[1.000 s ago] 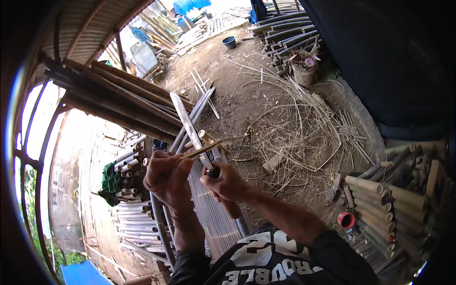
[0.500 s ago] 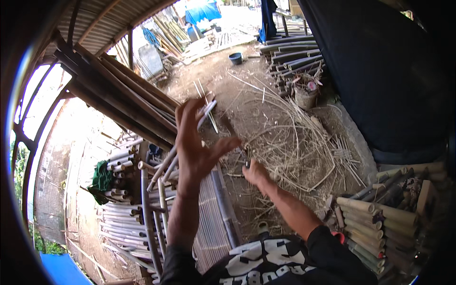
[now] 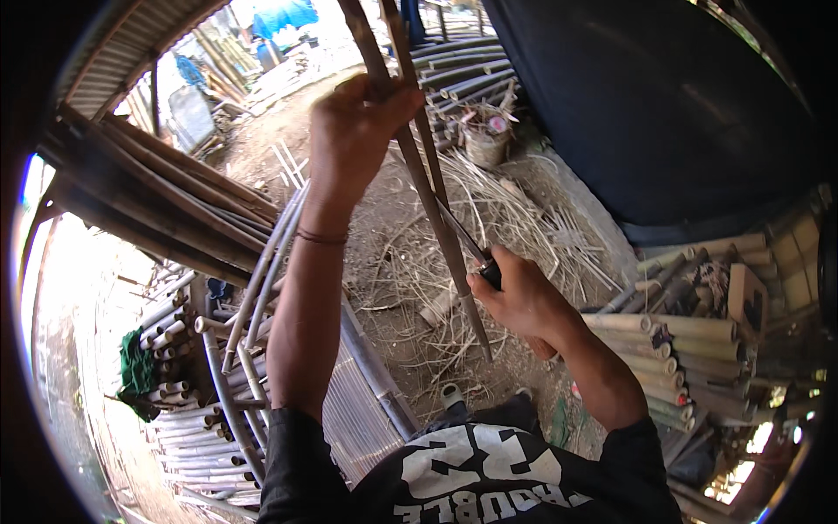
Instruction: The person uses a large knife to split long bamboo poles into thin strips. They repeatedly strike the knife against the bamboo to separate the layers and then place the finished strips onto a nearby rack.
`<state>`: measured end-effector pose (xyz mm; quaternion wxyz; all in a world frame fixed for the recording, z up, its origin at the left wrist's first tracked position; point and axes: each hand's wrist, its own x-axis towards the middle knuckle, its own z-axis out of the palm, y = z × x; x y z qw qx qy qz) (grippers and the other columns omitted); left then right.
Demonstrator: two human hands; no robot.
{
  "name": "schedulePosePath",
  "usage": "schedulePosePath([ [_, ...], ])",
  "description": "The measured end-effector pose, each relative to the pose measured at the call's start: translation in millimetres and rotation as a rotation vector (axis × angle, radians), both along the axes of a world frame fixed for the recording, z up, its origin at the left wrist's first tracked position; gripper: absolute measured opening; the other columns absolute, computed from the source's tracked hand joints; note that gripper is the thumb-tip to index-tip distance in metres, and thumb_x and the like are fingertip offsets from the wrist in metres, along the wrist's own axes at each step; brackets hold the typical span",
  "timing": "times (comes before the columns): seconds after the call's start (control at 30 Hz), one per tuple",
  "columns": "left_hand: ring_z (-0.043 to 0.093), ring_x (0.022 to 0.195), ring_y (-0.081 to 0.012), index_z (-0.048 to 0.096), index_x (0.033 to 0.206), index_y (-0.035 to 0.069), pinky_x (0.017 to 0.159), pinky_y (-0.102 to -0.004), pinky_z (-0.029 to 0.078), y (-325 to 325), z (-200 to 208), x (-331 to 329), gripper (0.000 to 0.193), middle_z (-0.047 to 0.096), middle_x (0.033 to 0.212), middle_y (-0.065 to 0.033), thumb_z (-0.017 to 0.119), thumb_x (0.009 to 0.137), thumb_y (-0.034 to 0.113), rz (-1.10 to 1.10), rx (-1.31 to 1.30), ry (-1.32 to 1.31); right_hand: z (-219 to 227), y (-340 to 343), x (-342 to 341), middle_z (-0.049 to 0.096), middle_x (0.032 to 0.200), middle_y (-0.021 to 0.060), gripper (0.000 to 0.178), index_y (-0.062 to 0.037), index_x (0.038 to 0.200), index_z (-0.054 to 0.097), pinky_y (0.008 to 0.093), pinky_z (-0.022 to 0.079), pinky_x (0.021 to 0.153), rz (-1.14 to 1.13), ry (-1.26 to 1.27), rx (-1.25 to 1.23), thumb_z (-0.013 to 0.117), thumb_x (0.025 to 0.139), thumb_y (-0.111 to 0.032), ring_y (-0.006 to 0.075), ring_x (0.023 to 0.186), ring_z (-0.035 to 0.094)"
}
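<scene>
My left hand (image 3: 362, 131) is raised and closed around a long brown bamboo strip (image 3: 449, 249), which slants from the top of the view down toward my feet. A second strip (image 3: 428, 140) runs close beside it; I cannot tell whether the two join. In my right hand (image 3: 528, 293), the fingers wrap the black handle of a knife (image 3: 491, 274). Its narrow blade points up and left and meets the strips below my left hand. Part of the blade is hidden there.
Pale bamboo shavings (image 3: 393, 288) litter the dirt floor. Stacked bamboo poles lie at right (image 3: 633, 349), at the back (image 3: 463, 65) and at lower left (image 3: 201, 437). A bucket (image 3: 485, 147) stands by the back stack. A dark tarp (image 3: 663, 113) hangs at right.
My left hand was spread and empty; now it grips a bamboo strip, higher in view. The knife hand has come up and right to the strip. The view has shifted to the right.
</scene>
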<state>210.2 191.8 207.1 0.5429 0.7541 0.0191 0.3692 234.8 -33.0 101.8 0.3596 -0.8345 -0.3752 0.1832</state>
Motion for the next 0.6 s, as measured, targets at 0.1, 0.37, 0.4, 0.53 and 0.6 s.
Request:
schedulePosePath([
  [0.1, 0.067, 0.081, -0.0123, 0.068, 0.095, 0.0, 0.068, -0.0243, 0.053, 6, -89, 37, 0.017, 0.07, 0.088, -0.0081, 0.072, 0.086, 0.014, -0.09, -0.244, 0.07, -42, -3, 11, 0.065, 0.07, 0.0217, 0.034, 0.0072, 0.096, 0.053, 0.0409, 0.052, 0.053, -0.019, 0.05, -0.198, 0.058, 0.093, -0.026, 0.0318, 0.059, 0.066],
  [0.37, 0.046, 0.049, -0.0051, 0.065, 0.078, 0.002, 0.046, -0.0227, 0.034, -33, -113, 80, 0.016, 0.054, 0.059, 0.002, 0.077, 0.082, 0.013, 0.001, -0.358, 0.01, -46, -1, 21, 0.065, 0.078, 0.028, 0.036, 0.0077, 0.097, 0.052, 0.0467, 0.053, 0.07, -0.136, 0.029, -0.428, 0.058, 0.09, -0.027, 0.0429, 0.077, 0.067],
  [0.4, 0.044, 0.048, -0.0046, 0.065, 0.076, 0.002, 0.044, -0.0223, 0.032, -34, -113, 80, 0.017, 0.053, 0.058, 0.0025, 0.077, 0.081, 0.012, -0.023, -0.386, 0.004, -48, -4, 23, 0.065, 0.08, 0.0287, 0.036, 0.0077, 0.098, 0.052, 0.0472, 0.053, 0.073, -0.127, 0.083, -0.389, 0.058, 0.091, -0.027, 0.0441, 0.079, 0.066],
  [0.53, 0.037, 0.043, -0.0026, 0.064, 0.074, 0.002, 0.041, -0.021, 0.026, -41, -113, 86, 0.019, 0.047, 0.053, 0.0051, 0.077, 0.081, 0.014, -0.013, -0.381, -0.031, -78, -24, 32, 0.065, 0.078, 0.0278, 0.036, 0.0121, 0.103, 0.051, 0.043, 0.055, 0.063, -0.033, 0.168, -0.526, 0.052, 0.094, -0.022, 0.0376, 0.072, 0.068],
  [0.6, 0.036, 0.044, -0.0021, 0.064, 0.075, 0.002, 0.041, -0.0204, 0.025, -43, -109, 90, 0.019, 0.045, 0.053, 0.0061, 0.077, 0.082, 0.014, -0.017, -0.364, -0.022, -107, -29, 36, 0.067, 0.082, 0.0279, 0.036, 0.0143, 0.106, 0.05, 0.0401, 0.056, 0.055, -0.025, -0.001, -0.609, 0.05, 0.096, -0.02, 0.0333, 0.073, 0.071],
])
